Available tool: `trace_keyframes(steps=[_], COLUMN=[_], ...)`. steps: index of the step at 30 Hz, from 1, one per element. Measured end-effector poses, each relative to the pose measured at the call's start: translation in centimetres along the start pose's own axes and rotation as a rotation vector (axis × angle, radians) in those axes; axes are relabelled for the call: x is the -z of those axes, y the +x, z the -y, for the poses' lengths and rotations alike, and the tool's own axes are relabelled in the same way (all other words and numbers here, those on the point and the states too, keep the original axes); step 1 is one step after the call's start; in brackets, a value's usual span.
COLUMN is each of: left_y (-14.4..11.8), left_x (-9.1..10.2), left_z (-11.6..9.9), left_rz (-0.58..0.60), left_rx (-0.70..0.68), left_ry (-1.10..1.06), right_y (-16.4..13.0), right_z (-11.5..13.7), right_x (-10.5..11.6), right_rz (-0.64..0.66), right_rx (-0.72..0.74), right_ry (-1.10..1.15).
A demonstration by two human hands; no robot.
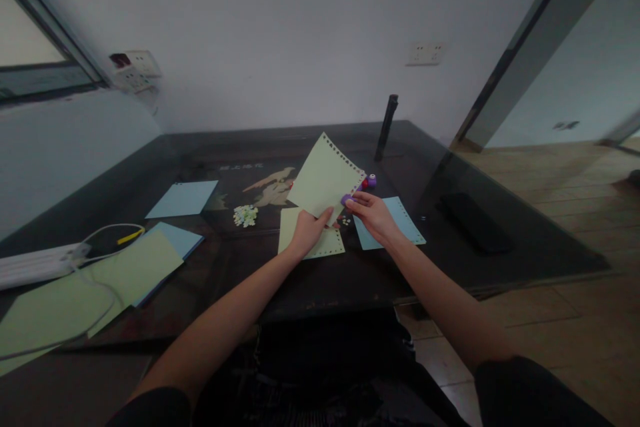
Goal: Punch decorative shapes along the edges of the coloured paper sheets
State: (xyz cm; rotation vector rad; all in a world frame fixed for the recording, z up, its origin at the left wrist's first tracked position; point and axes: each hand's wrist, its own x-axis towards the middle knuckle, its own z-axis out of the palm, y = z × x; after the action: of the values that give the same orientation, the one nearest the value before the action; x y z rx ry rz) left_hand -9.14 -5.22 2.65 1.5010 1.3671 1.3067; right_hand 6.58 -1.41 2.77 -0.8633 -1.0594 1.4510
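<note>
Pale green sheet [324, 178], purple punch [347, 199]

the pale printing on the dark table [240, 167] is too blurred to read.

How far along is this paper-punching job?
Done, it seems: a green sheet and a blue sheet on the table have punched edges, with punched bits nearby. In hand: left hand holds a part-punched green sheet; right hand holds a purple punch. Left: plain sheets.

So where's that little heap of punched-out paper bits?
The heap of paper bits lies on the dark table, centre-left, between the blue sheet and the left hand.
</note>
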Motion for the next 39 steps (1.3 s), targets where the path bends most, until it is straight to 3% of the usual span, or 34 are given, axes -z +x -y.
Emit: trace_keyframes(steps=[6,11,20,30,33,39], left_y=[0.3,0.6,0.8,1.1,1.1,1.1], left_x=[0.3,0.6,1.1,1.2,1.1,1.0], left_z=[0.5,0.8,0.5,0.8,0.8,0.8], left_rz=[-0.088,-0.056,-0.143,-0.132,-0.112,-0.089], left_rx=[-0.018,-0.028,0.025,0.013,0.007,-0.002], left_ry=[0.051,0.026,-0.005,0.003,-0.021,-0.037], right_y=[-0.2,-0.2,-0.1,0.0,0.5,1.2], right_z=[0.2,0.3,0.8,0.8,0.3,-0.8], right_x=[0.0,0.4,1.2,1.2,1.4,1.9], right_rz=[0.053,0.126,0.128,0.115,0.106,0.068], right_rx=[-0.046,-0.098,-0.106,-0.108,-0.062,0.185], right_ry=[0.002,-0.047,-0.181,-0.283,-0.375,-0.664])
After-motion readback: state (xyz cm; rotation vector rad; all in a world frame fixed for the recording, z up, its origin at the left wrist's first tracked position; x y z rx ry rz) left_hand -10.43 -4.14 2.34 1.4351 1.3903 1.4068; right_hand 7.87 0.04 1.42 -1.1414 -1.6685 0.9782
